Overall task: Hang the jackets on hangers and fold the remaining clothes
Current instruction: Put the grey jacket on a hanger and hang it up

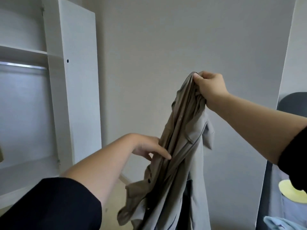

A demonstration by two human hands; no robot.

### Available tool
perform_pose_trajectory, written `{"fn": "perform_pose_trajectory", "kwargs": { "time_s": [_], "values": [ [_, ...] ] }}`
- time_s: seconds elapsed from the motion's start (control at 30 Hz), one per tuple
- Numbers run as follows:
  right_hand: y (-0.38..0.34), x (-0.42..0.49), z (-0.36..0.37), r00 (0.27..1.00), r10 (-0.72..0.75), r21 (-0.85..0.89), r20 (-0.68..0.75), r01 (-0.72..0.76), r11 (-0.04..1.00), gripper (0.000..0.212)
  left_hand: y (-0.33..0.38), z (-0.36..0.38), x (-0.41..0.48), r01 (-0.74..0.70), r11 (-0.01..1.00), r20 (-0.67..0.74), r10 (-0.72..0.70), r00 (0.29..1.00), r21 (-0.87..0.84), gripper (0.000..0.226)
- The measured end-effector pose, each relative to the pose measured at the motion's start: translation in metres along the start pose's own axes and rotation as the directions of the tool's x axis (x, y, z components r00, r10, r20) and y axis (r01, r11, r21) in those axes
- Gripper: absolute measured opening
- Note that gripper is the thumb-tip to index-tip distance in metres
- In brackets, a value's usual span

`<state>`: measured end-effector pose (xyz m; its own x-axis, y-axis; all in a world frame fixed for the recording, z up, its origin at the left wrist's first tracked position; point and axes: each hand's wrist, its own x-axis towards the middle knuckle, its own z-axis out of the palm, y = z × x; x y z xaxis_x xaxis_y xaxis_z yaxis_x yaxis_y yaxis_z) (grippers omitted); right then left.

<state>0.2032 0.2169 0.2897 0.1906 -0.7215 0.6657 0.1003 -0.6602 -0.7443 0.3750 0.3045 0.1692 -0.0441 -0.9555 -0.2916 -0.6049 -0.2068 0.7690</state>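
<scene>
The right hand [210, 87], at about 1 o'clock from the frame's middle, has its grip closed tight: fingers and thumb are curled round the bunched top of a khaki-brown fabric garment [172, 146] with dark buttons. A pale grey zip-front jacket [196, 171] hangs beside it from the same fist, though how it is held is hidden behind the khaki folds. Both hang in mid-air in a long twisted drape towards 6 o'clock, in front of the plain grey wall [149, 47].

The left hand [146, 146], at about 7 o'clock from the right, has a loose, open grip, with its straight fingers laid against the khaki folds and closed on nothing. Both forearms are bare below dark sleeves.

At 9 o'clock stands an open white wardrobe [78, 80] with a white shelf [23, 50] and, just under it, a metal hanging rail [23, 65]. The hanging clothes cover part of the beige floor [114, 196] at 6 o'clock.

At 4 o'clock, past a white upright panel, a grey-blue bed sheet [275, 188] carries a pale yellow rounded thing [289, 191], partly hidden by the right sleeve. A light blue cloth [279, 224] lies at 5 o'clock.
</scene>
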Motion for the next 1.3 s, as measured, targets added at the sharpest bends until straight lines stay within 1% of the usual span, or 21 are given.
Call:
{"fn": "perform_pose_trajectory", "kwargs": {
  "time_s": [0.07, 0.13, 0.2, 0.23, 0.3, 0.33, 0.37, 0.4, 0.43, 0.47, 0.5, 0.57, 0.63, 0.7, 0.8, 0.9, 1.0, 1.07, 1.13, 1.23, 1.3],
  "values": [
    [0.000, -0.002, -0.006, 0.999, 0.036, 0.050, 0.013, -0.037, 0.998, 0.036, -0.011, 0.011, 0.013, 0.071, 0.995, -0.057, -0.067, 0.996, 0.069, 0.036],
    [0.002, -0.003, -0.012, 0.997, 0.072, 0.097, 0.042, -0.075, 0.992, 0.034, -0.013, 0.018, 0.025, 0.069, 0.987, -0.317, -0.019, 0.948, 0.146, 0.029],
    [0.005, -0.002, -0.020, 0.990, 0.121, 0.136, 0.066, -0.129, 0.982, 0.032, -0.011, 0.014, 0.031, 0.064, 0.979, -0.611, 0.070, 0.788, 0.194, 0.015],
    [0.008, -0.001, -0.027, 0.986, 0.143, 0.156, 0.087, -0.156, 0.975, 0.031, -0.010, 0.008, 0.031, 0.053, 0.980, -0.711, 0.103, 0.695, 0.193, 0.007],
    [0.015, 0.003, -0.046, 0.954, 0.188, 0.147, 0.234, -0.226, 0.963, 0.026, -0.007, -0.009, 0.025, 0.050, 0.983, -0.844, 0.124, 0.523, 0.175, 0.013],
    [0.017, 0.004, -0.056, 0.907, 0.233, 0.054, 0.351, -0.268, 0.962, 0.022, -0.007, -0.018, 0.021, 0.056, 0.984, -0.892, 0.132, 0.432, 0.172, 0.014],
    [0.021, 0.004, -0.066, 0.847, 0.298, -0.161, 0.440, -0.253, 0.954, 0.017, -0.006, -0.027, 0.016, 0.051, 0.983, -0.930, 0.149, 0.337, 0.176, 0.012],
    [0.026, 0.004, -0.075, 0.807, 0.369, -0.451, 0.461, -0.145, 0.881, 0.016, -0.005, -0.034, 0.012, 0.039, 0.984, -0.956, 0.161, 0.247, 0.176, 0.016],
    [0.032, 0.004, -0.080, 0.822, 0.395, -0.697, 0.411, 0.004, 0.717, 0.019, -0.003, -0.039, 0.008, 0.015, 0.984, -0.970, 0.173, 0.171, 0.178, 0.025],
    [0.041, 0.005, -0.082, 0.883, 0.319, -0.833, 0.343, 0.129, 0.539, 0.021, -0.001, -0.042, 0.005, -0.015, 0.984, -0.976, 0.181, 0.120, 0.180, 0.032],
    [0.049, 0.005, -0.082, 0.953, 0.160, -0.884, 0.256, 0.164, 0.437, 0.018, 0.001, -0.043, 0.005, -0.026, 0.982, -0.978, 0.191, 0.087, 0.190, 0.036],
    [0.059, 0.000, -0.081, 0.977, -0.212, -0.861, 0.034, 0.136, 0.490, 0.010, 0.007, -0.043, 0.009, 0.008, 0.977, -0.973, 0.210, 0.097, 0.212, 0.038],
    [0.067, -0.003, -0.081, 0.951, -0.304, -0.837, -0.048, 0.128, 0.532, 0.011, 0.014, -0.040, 0.014, 0.029, 0.979, -0.970, 0.193, 0.147, 0.200, 0.039],
    [0.077, -0.006, -0.081, 0.969, -0.242, -0.830, -0.049, 0.096, 0.550, 0.010, 0.017, -0.035, 0.019, -0.027, 0.984, -0.969, 0.177, 0.170, 0.175, 0.040],
    [0.090, -0.011, -0.082, 0.966, -0.173, -0.721, -0.193, -0.020, 0.692, 0.008, 0.021, -0.031, 0.022, -0.083, 0.978, -0.967, 0.200, 0.155, 0.189, 0.038],
    [0.094, -0.009, -0.083, 0.968, 0.081, -0.642, -0.238, -0.220, 0.735, 0.009, 0.027, -0.036, 0.021, -0.114, 0.972, -0.956, 0.225, 0.188, 0.206, 0.038],
    [0.095, -0.007, -0.079, 0.869, 0.430, -0.373, -0.246, -0.494, 0.785, 0.028, 0.037, -0.037, 0.020, -0.154, 0.966, -0.941, 0.240, 0.237, 0.207, 0.040],
    [0.098, -0.011, -0.073, 0.802, 0.570, -0.176, -0.181, -0.596, 0.783, 0.026, 0.045, -0.034, 0.020, -0.199, 0.959, -0.933, 0.249, 0.259, 0.201, 0.043],
    [0.106, -0.016, -0.064, 0.813, 0.573, -0.161, -0.101, -0.582, 0.797, 0.019, 0.052, -0.032, 0.019, -0.238, 0.956, -0.936, 0.235, 0.263, 0.173, 0.044],
    [0.119, -0.033, -0.049, 0.896, 0.444, -0.338, -0.012, -0.421, 0.842, 0.042, 0.062, -0.028, 0.020, -0.266, 0.950, -0.937, 0.234, 0.260, 0.164, 0.043],
    [0.128, -0.046, -0.035, 0.918, 0.388, -0.373, 0.079, -0.334, 0.866, 0.025, 0.065, -0.025, 0.022, -0.270, 0.947, -0.932, 0.249, 0.264, 0.177, 0.043]
  ]
}}
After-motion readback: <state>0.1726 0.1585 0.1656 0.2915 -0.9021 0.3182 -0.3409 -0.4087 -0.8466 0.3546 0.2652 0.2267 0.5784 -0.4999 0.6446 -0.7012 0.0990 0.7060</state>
